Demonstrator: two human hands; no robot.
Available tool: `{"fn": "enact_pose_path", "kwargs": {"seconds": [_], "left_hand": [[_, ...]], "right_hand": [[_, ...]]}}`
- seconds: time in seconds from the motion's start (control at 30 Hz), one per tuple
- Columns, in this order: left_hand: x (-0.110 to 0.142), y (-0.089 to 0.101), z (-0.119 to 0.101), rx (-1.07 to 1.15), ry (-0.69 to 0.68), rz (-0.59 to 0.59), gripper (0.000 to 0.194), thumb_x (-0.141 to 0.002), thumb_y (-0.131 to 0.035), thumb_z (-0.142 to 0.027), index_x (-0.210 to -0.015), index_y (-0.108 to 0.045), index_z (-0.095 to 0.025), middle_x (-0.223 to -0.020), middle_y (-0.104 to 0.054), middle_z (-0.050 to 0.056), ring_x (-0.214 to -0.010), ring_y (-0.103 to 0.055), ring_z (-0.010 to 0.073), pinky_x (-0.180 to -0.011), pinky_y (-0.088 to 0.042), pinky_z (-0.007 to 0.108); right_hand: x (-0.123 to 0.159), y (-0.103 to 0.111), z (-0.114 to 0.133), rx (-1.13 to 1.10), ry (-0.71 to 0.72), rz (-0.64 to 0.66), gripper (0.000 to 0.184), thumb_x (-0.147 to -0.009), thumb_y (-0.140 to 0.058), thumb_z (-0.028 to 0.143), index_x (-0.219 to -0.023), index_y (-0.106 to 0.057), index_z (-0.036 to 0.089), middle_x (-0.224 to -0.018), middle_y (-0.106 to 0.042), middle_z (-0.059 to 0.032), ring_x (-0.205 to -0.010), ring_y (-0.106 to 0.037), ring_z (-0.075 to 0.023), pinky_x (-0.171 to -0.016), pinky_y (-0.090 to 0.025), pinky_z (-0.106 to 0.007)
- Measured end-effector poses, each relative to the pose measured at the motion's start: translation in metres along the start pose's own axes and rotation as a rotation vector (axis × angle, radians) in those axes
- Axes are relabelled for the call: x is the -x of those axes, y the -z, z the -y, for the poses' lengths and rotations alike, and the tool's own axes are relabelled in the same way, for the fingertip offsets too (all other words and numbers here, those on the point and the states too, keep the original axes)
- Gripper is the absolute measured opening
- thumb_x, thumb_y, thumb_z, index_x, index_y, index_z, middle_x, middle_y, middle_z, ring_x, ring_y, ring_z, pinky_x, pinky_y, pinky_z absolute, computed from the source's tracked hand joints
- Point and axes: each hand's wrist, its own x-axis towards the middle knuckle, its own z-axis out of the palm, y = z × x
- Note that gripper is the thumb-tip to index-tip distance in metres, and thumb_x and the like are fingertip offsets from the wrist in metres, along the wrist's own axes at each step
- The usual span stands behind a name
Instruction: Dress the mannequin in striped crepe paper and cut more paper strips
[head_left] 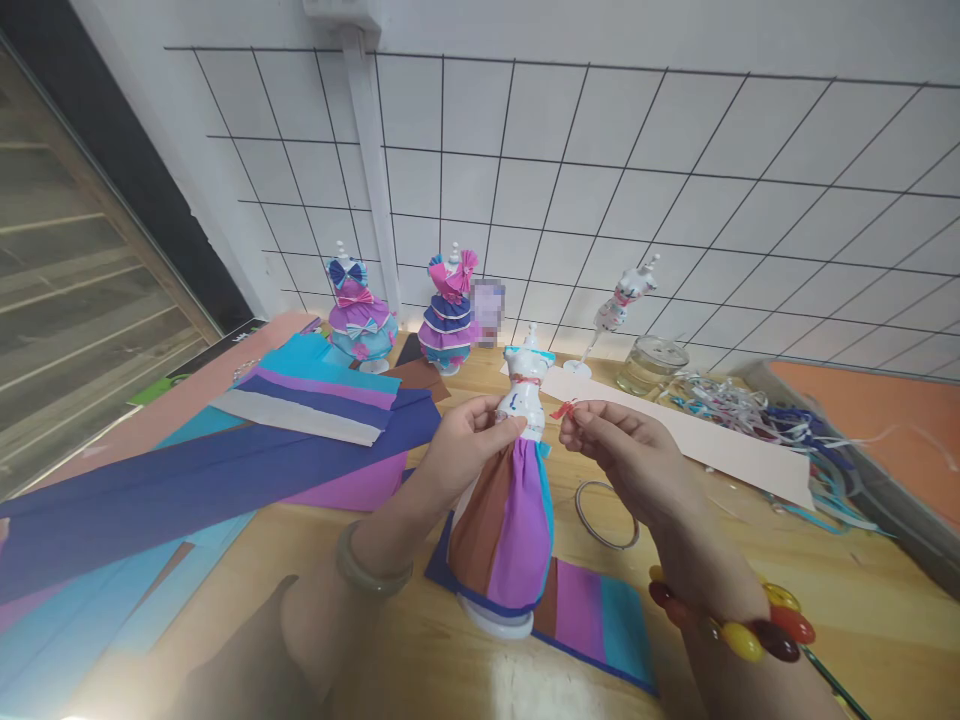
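Observation:
A small white dress form (525, 408) stands upright on a round white base, wearing a gathered skirt (517, 520) in brown, purple, blue and navy. My left hand (476, 440) is closed around the form's waist, thumb across its front just above the skirt. To the right of the waist, my right hand (611, 435) pinches a small red scrap (562, 410), apart from the form. Another red band circles the form's chest, and a blue strip lines its top. Under the base lies a striped brown, purple and blue piece (600, 620).
Two dressed mini forms (360, 320) (450, 325) and a bare tilted one (622, 300) stand by the wall. Coloured crepe sheets (247, 480) cover the left. A metal ring (609, 540), glass jar (651, 365), pale strip (720, 450) and ribbon tangle (735, 400) lie right.

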Motion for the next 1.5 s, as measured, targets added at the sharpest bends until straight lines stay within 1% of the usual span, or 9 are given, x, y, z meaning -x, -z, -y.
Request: {"fn": "enact_pose_path", "kwargs": {"seconds": [0.2,0.37,0.53,0.77,1.0,1.13,1.23,1.37,1.5], "left_hand": [[-0.001,0.005,-0.001,-0.019,-0.035,-0.011,0.033,-0.07,-0.07,-0.027,-0.099,-0.063,-0.012,-0.093,-0.068,0.006,-0.09,-0.06,0.0166,-0.084,-0.043,0.028],[-0.001,0.005,0.0,-0.067,-0.049,-0.003,0.03,-0.073,-0.068,-0.026,-0.098,-0.063,-0.011,-0.093,-0.067,0.006,-0.091,-0.059,0.0161,-0.083,-0.043,0.026],[-0.001,0.005,-0.003,-0.077,-0.049,-0.013,0.03,-0.072,-0.068,-0.025,-0.098,-0.062,-0.011,-0.092,-0.066,0.006,-0.089,-0.059,0.0155,-0.081,-0.043,0.026],[0.0,0.004,-0.003,-0.07,-0.052,0.003,0.03,-0.072,-0.068,-0.025,-0.098,-0.062,-0.012,-0.093,-0.067,0.006,-0.09,-0.059,0.0158,-0.082,-0.043,0.026],[0.0,0.005,-0.003,-0.078,-0.042,0.006,0.03,-0.071,-0.068,-0.027,-0.097,-0.064,-0.012,-0.094,-0.068,0.007,-0.09,-0.06,0.0161,-0.081,-0.044,0.026],[0.0,0.005,-0.003,-0.078,-0.043,0.01,0.031,-0.072,-0.068,-0.026,-0.099,-0.063,-0.012,-0.096,-0.068,0.007,-0.09,-0.06,0.016,-0.081,-0.044,0.026],[0.0,0.005,-0.003,-0.079,-0.037,0.005,0.03,-0.072,-0.068,-0.026,-0.098,-0.063,-0.012,-0.095,-0.068,0.007,-0.089,-0.06,0.0159,-0.081,-0.044,0.026],[0.0,0.005,-0.004,-0.077,-0.041,0.011,0.029,-0.073,-0.067,-0.025,-0.098,-0.063,-0.011,-0.095,-0.067,0.007,-0.089,-0.06,0.0155,-0.08,-0.044,0.025],[0.001,0.005,-0.003,-0.087,-0.042,0.003,0.028,-0.072,-0.067,-0.025,-0.097,-0.064,-0.012,-0.092,-0.068,0.006,-0.087,-0.06,0.0152,-0.078,-0.044,0.025]], "right_hand": [[-0.011,0.008,-0.005,-0.192,-0.088,0.009,0.022,-0.076,-0.067,0.039,-0.072,-0.07,0.018,-0.07,-0.065,-0.001,-0.066,-0.06,-0.0097,-0.066,-0.051,-0.023],[-0.017,0.013,-0.011,-0.294,-0.125,-0.031,0.013,-0.066,-0.077,0.028,-0.068,-0.069,0.019,-0.071,-0.068,0.0002,-0.069,-0.063,-0.0107,-0.071,-0.055,-0.026],[-0.019,0.015,-0.014,-0.329,-0.099,-0.05,0.011,-0.063,-0.078,0.022,-0.067,-0.069,0.019,-0.065,-0.068,0.0022,-0.066,-0.064,-0.0097,-0.074,-0.056,-0.027],[-0.02,0.014,-0.016,-0.291,-0.073,-0.061,0.011,-0.063,-0.074,0.02,-0.07,-0.066,0.02,-0.07,-0.068,0.002,-0.069,-0.065,-0.0128,-0.075,-0.055,-0.031],[-0.021,0.013,-0.019,-0.302,-0.011,-0.036,0.012,-0.063,-0.065,0.016,-0.069,-0.057,0.023,-0.059,-0.059,0.0057,-0.055,-0.055,-0.01,-0.08,-0.053,-0.039],[-0.021,0.013,-0.018,-0.304,-0.031,-0.032,0.012,-0.065,-0.065,0.018,-0.075,-0.06,0.023,-0.06,-0.059,0.005,-0.056,-0.055,-0.0101,-0.077,-0.053,-0.036],[-0.02,0.014,-0.017,-0.333,-0.052,0.01,0.007,-0.068,-0.065,0.025,-0.074,-0.063,0.021,-0.062,-0.061,0.0026,-0.06,-0.057,-0.0114,-0.077,-0.053,-0.033],[-0.022,0.014,-0.019,-0.37,-0.079,-0.025,0.022,-0.076,-0.062,0.041,-0.068,-0.062,0.02,-0.06,-0.06,0.0018,-0.057,-0.056,-0.011,-0.072,-0.054,-0.032],[-0.025,0.016,-0.024,-0.37,-0.096,-0.077,0.019,-0.068,-0.074,0.032,-0.062,-0.059,0.021,-0.056,-0.057,0.0051,-0.053,-0.054,-0.0078,-0.069,-0.054,-0.027]]}}
